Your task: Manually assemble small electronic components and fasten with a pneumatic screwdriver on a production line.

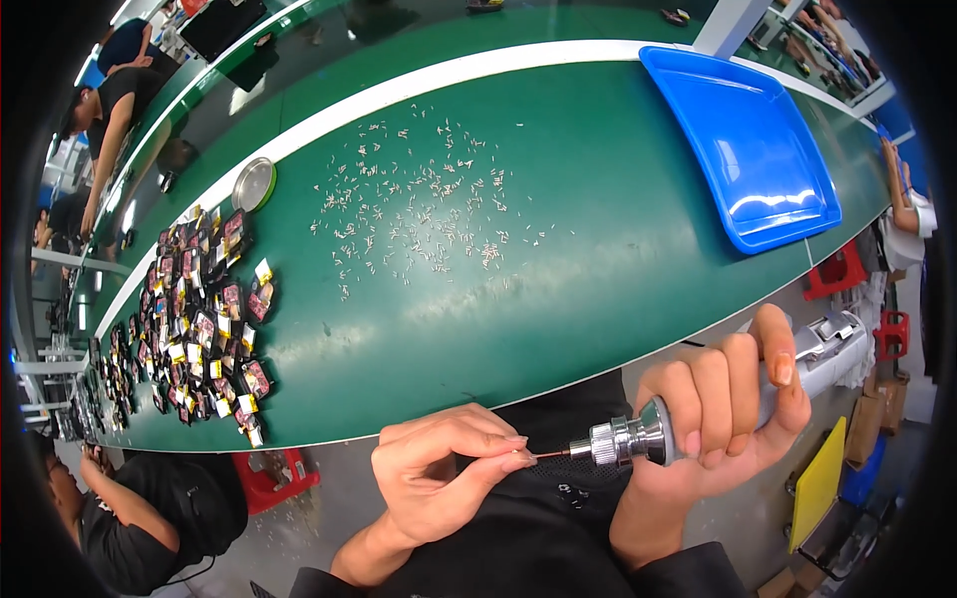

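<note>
My right hand (720, 414) is wrapped round a silver electric screwdriver (648, 434), held level off the table's near edge. Its thin reddish bit (554, 454) points left. At the tip of the bit, the thumb and forefinger of my left hand (449, 468) are pinched together. Whatever lies between those fingertips is too small to make out. Across the green table (558, 309) in front of me, many tiny slim light-coloured pieces (439, 199) are scattered.
A pile of small dark parts with yellow and white tabs (204, 329) covers the table's left end. Behind it sits a round shallow tin (254, 184). A blue tray (758, 149) rests at the far right. Co-workers (130, 508) are nearby, with red stools (274, 480) below the table.
</note>
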{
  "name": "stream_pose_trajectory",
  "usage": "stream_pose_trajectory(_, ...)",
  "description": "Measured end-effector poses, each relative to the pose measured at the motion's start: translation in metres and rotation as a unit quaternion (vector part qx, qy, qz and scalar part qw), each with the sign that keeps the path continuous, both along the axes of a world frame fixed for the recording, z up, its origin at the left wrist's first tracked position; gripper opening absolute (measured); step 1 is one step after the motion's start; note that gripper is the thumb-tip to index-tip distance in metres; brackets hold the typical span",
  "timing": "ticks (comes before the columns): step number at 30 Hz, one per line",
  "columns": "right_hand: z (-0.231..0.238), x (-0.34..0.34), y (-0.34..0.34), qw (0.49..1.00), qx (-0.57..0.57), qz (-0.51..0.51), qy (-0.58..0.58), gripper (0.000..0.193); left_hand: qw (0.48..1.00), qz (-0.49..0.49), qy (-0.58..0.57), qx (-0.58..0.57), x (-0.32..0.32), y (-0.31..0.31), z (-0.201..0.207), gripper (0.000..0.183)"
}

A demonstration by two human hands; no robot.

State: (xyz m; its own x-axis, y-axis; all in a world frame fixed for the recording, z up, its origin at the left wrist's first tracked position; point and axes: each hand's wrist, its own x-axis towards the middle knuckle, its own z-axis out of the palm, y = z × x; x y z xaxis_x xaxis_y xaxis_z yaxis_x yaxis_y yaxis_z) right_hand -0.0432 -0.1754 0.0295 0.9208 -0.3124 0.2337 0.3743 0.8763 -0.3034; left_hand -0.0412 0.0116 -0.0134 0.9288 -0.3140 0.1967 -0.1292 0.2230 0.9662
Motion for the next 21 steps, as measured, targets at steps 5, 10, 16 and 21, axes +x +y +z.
stream_pose_trajectory(5, 0.001, -0.003, 0.002, 1.0, -0.001, -0.007, -0.004, 0.011, 0.999, -0.026, 0.023, -0.017, -0.003, -0.007, 0.01, 0.023)
stream_pose_trajectory(10, 0.0, -0.004, 0.003, 1.0, 0.002, -0.006, 0.0, 0.011, 0.997, -0.065, 0.015, -0.036, -0.005, -0.007, 0.008, 0.021)
stream_pose_trajectory(16, -0.003, -0.011, 0.001, 1.0, 0.026, 0.009, 0.003, 0.014, 0.994, -0.084, 0.033, -0.06, -0.007, -0.011, 0.009, 0.023)
stream_pose_trajectory(21, -0.006, -0.012, -0.004, 0.999, 0.013, 0.032, -0.007, 0.015, 0.993, -0.096, 0.034, -0.067, -0.007, -0.013, 0.01, 0.022)
